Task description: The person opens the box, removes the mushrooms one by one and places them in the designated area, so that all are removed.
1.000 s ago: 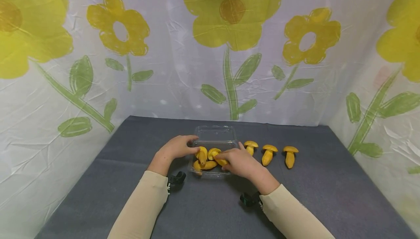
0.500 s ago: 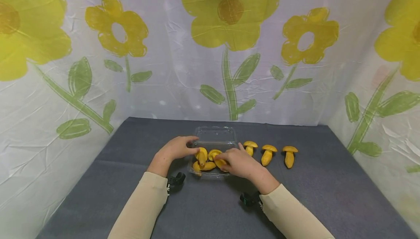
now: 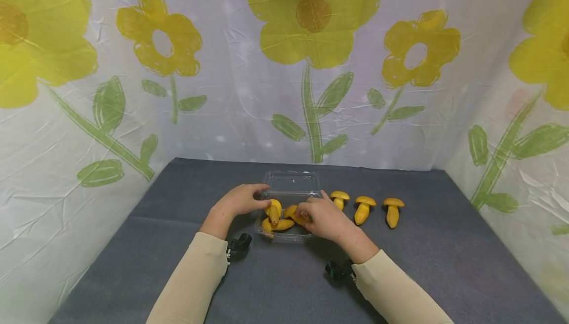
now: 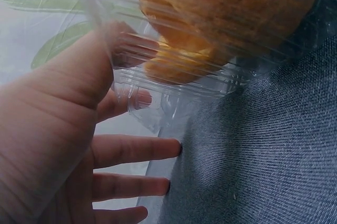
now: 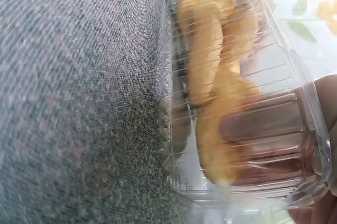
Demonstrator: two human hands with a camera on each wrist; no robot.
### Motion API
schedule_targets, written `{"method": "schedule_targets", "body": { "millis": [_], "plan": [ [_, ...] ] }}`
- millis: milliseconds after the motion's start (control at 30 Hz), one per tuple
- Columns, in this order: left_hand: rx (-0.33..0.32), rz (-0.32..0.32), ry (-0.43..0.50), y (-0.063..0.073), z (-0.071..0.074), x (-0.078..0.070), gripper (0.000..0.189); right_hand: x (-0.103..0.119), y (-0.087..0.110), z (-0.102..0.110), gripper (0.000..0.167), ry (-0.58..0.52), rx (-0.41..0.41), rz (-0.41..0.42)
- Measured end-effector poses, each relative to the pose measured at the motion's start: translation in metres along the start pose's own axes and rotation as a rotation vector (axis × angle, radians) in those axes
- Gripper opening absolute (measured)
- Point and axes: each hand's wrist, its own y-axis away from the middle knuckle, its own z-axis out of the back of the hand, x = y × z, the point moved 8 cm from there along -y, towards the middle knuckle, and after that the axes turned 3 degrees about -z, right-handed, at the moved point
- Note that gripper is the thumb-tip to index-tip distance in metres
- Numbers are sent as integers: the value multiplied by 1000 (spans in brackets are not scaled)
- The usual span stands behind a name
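Note:
A clear plastic clamshell box (image 3: 289,238), its lid (image 3: 292,182) raised at the back, holds several yellow toy mushrooms (image 3: 281,224). My left hand (image 3: 240,199) holds the box's left side. In the left wrist view the thumb (image 4: 131,48) shows through the ribbed wall, while the other fingers (image 4: 131,149) stretch out straight beside the box. My right hand (image 3: 323,217) reaches over the right rim with curled fingers and grips a mushroom (image 5: 218,148) inside, seen through the wall in the right wrist view. The fingertips are partly hidden by the hand in the head view.
Three more mushrooms stand in a row right of the box: one (image 3: 340,199) close behind my right hand, one (image 3: 363,209) in the middle, one (image 3: 393,212) farthest right. Dark grey cloth (image 3: 275,284) covers the table. A flower-printed curtain (image 3: 231,92) rises behind it.
My right fingers have drawn in and curled more over the mushroom at the box's right side, which has shifted slightly. The left hand and the three mushrooms outside have stayed put.

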Motion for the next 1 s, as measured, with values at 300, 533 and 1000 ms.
{"method": "schedule_targets", "body": {
  "millis": [300, 533, 1000],
  "plan": [
    [-10, -2, 11, -1, -1, 2, 68, 0, 2, 13, 26, -76, -42, 8],
    [-11, 1, 13, 0, 0, 2, 68, 5, 8, 30, 37, -112, -39, -2],
    [-3, -8, 11, 0, -1, 1, 68, -6, 17, 48, 60, -230, 2, -95]
  ]
}}
